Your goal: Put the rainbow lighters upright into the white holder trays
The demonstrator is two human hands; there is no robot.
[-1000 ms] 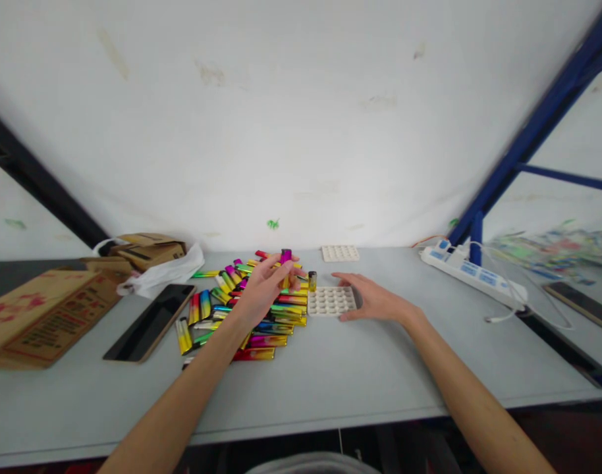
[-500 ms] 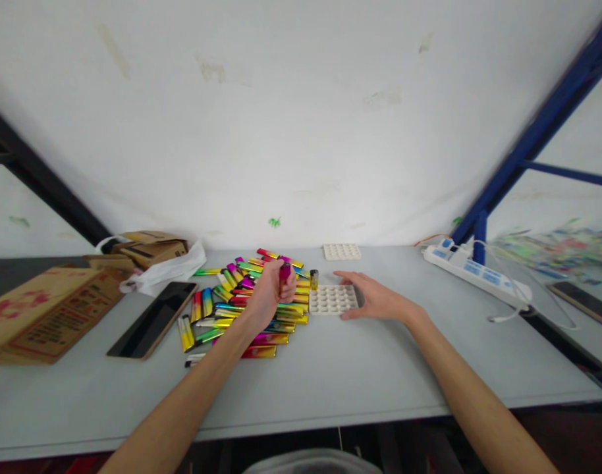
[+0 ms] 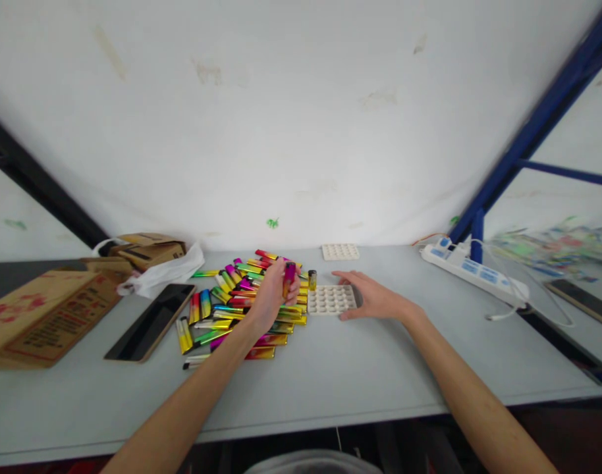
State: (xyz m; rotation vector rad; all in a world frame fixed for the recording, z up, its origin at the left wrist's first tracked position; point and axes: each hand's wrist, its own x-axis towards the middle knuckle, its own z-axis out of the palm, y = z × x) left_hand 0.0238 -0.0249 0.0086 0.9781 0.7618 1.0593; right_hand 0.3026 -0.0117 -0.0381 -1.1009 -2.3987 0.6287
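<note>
A person's left hand [image 3: 271, 293] is curling around a purple-and-gold lighter [image 3: 290, 273], grasping it nearly upright above a loose pile of shiny, many-coloured lighters [image 3: 222, 324]; the fingers are hiding part of its lower body, and the hand and forearm are covering the middle of the pile, so the lighters there cannot be counted. Just right of the pile, a white pocketed tray [image 3: 330, 301] is lying flat on the grey table [image 3: 360, 382]. The right hand [image 3: 375, 297] is spreading around the tray's right end, its thumb overlapping the near corner and a finger reaching past the far one; how firmly it is gripping cannot be told. One yellow lighter [image 3: 312, 280] is standing upright at the tray's far left corner, its foot too small to show whether it is sitting in a pocket. A second white tray [image 3: 340, 251] is lying farther back, near the wall. On the left, a dark-screened device [image 3: 150, 322] is lying beside a cardboard box [image 3: 49, 319] that the frame's edge is cutting off, and a crumpled white bag [image 3: 170, 268] is partly covering more cardboard. On the right, a white power strip [image 3: 479, 273] is trailing a cable, and blurred, colourful material [image 3: 552, 247] beyond the blue frame [image 3: 508, 158] is impossible to identify.
</note>
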